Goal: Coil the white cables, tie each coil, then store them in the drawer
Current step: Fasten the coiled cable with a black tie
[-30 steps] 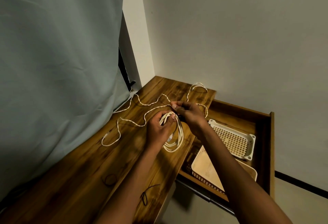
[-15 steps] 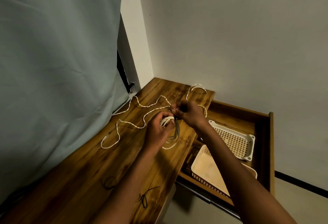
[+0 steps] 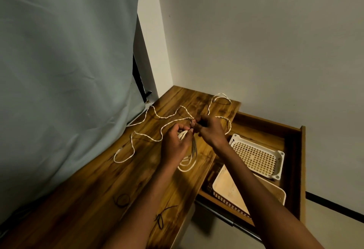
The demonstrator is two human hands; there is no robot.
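My left hand grips the top of a coil of white cable, whose loops hang down over the wooden table. My right hand pinches something small and dark at the top of the coil, right against my left fingertips. A second white twisted cable lies loose and uncoiled across the table's far end. To the right, the wooden drawer stands open.
Inside the drawer lie a white perforated tray and a cream basket. Two black ties lie on the near part of the table: a loop and a knotted strand. A grey-green curtain hangs along the left.
My hands stay together at the coil's top, shifting slightly. The hanging loops have swung a little under my left hand.
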